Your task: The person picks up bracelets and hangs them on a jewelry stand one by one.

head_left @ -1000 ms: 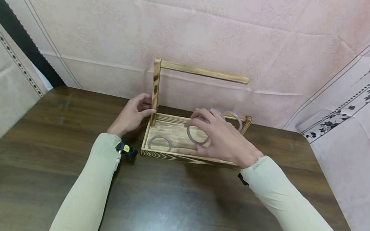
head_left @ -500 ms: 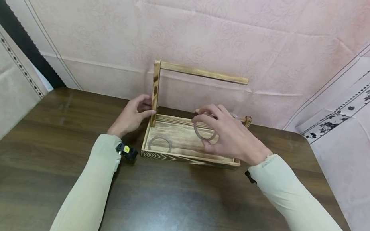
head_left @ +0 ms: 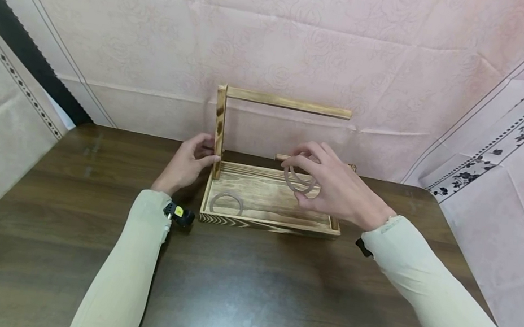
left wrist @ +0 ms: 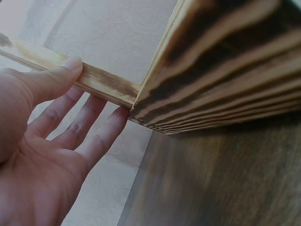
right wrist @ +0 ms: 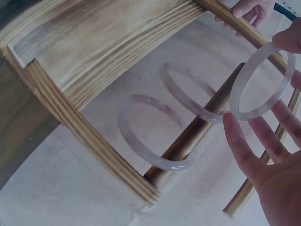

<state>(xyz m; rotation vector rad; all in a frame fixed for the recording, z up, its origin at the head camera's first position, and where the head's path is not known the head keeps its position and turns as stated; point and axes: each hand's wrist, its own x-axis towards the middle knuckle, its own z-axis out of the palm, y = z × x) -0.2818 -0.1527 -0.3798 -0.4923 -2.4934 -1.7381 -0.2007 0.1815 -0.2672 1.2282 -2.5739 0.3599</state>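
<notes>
My left hand (head_left: 188, 164) grips the left upright post (head_left: 219, 128) of a wooden bangle stand, thumb on one side and fingers behind, as the left wrist view shows. My right hand (head_left: 340, 190) pinches a pale translucent bangle (right wrist: 239, 84) between thumb and fingers. This bangle is right by the free end of the stand's lower bar (right wrist: 189, 141). Two similar bangles hang on that bar, one (right wrist: 126, 128) nearer its support and another (right wrist: 170, 85) farther along; my right hand hides them in the head view. A further bangle (head_left: 228, 195) lies in the tray base (head_left: 258, 186), front left.
The stand's upper bar (head_left: 289, 102) reaches right from the post, above and behind the right hand. The tray sits near the back of a dark wooden table (head_left: 232, 284). A pale patterned cloth (head_left: 280, 46) hangs behind, with more cloth at both sides.
My right hand has moved right and slightly back with its bangle, toward the lower bar, covering the hung bangles in the head view. My left hand has stayed on the post.
</notes>
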